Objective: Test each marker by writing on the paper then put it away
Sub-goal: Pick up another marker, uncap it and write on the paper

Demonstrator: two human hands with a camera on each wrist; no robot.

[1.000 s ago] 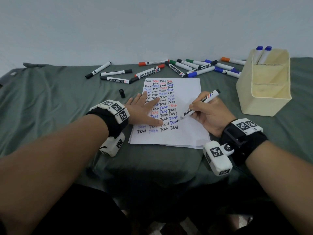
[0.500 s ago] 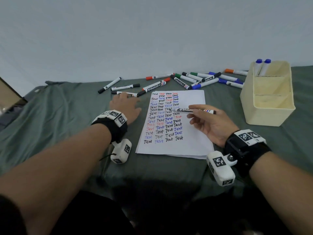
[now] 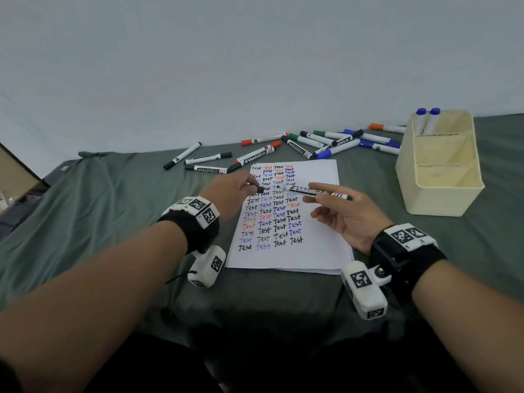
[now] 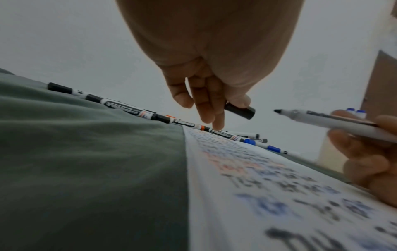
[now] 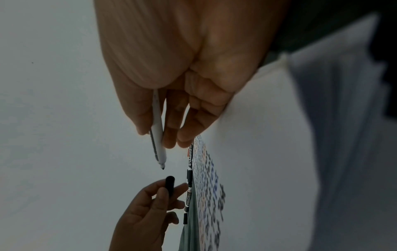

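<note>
My right hand (image 3: pixel 334 205) pinches an uncapped black whiteboard marker (image 3: pixel 314 191) level above the paper (image 3: pixel 314 251), tip pointing left. My left hand (image 3: pixel 232 188) pinches the black cap (image 3: pixel 259 189) a short gap from that tip. In the left wrist view the cap (image 4: pixel 239 110) faces the marker tip (image 4: pixel 278 111). In the right wrist view the marker (image 5: pixel 158 135) points down at the cap (image 5: pixel 169 185). The paper is filled with rows of "Test" in black, blue and red.
Several capped markers (image 3: pixel 312 143) lie scattered on the green cloth (image 3: pixel 99 222) behind the paper, from far left to right. A cream organizer box (image 3: pixel 439 177) stands at the right, with two blue-capped markers (image 3: pixel 426 117) upright in its back compartment.
My right hand stopped writing, lifted the marker off the paper and turned it level. My left hand left the paper, picked the cap off the cloth and brought it toward the tip.
</note>
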